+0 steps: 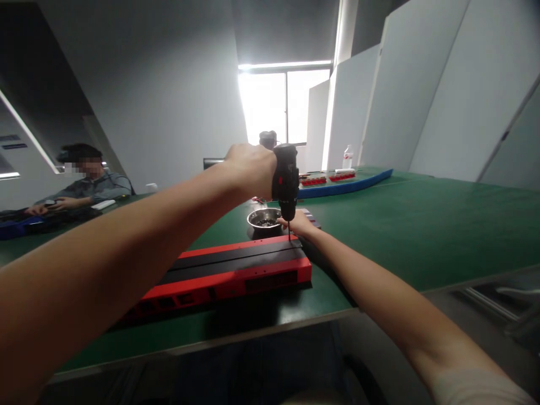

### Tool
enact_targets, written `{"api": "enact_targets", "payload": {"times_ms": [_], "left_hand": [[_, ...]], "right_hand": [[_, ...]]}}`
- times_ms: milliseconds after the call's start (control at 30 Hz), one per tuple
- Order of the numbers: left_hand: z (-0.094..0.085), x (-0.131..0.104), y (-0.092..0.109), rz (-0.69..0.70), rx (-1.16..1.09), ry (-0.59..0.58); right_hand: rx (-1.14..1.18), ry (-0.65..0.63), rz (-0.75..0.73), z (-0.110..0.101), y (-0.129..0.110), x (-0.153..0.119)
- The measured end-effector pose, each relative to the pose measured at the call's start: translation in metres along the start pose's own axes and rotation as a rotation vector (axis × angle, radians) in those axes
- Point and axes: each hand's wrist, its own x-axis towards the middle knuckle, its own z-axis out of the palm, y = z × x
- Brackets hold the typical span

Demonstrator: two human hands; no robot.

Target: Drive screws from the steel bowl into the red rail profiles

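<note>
Pale walls (169, 84) and tall white panels (442, 95) enclose the room, lit from the far end by a bright window (270, 101). Below them extends a broad green counter (400, 225), smooth and faintly glossy, its pale near edge running obliquely across the foreground. Seated at the far left is a co-worker (101, 188) in a grey top; the head of a second person (268, 136) shows beneath the window. A long red-and-black housing (236, 260) lies flat along the near edge of the counter, partly hidden by the left forearm. Farther back rests a curved blue strip (346, 188), with red pieces (341, 177) and a clear bottle (347, 157) beyond it. The fingers of the left hand (254, 169) are wrapped around a black drill (287, 173), held upright with its bit (289, 230) pointing down at the housing's right end. The right hand (301, 223) is beside a metal bowl (257, 226) containing small parts (266, 223); whether its fingers are gripping anything cannot be told.
</note>
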Motion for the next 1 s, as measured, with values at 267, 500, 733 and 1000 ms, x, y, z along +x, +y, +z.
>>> {"api": "enact_targets", "payload": {"times_ms": [267, 500, 733, 1000], "left_hand": [[-0.001, 0.006, 0.014, 0.033, 0.054, 0.061], [0.003, 0.007, 0.002, 0.009, 0.01, 0.011], [0.007, 0.006, -0.004, 0.027, -0.023, 0.03], [0.01, 0.009, -0.004, -0.051, -0.135, 0.031]], "right_hand": [[0.002, 0.008, -0.033, 0.0, 0.005, 0.0], [0.036, -0.029, 0.018, -0.001, 0.002, -0.007], [0.166, 0.053, 0.044, -0.001, 0.004, -0.015], [0.213, 0.095, 0.044, 0.003, 0.012, -0.012]]}}
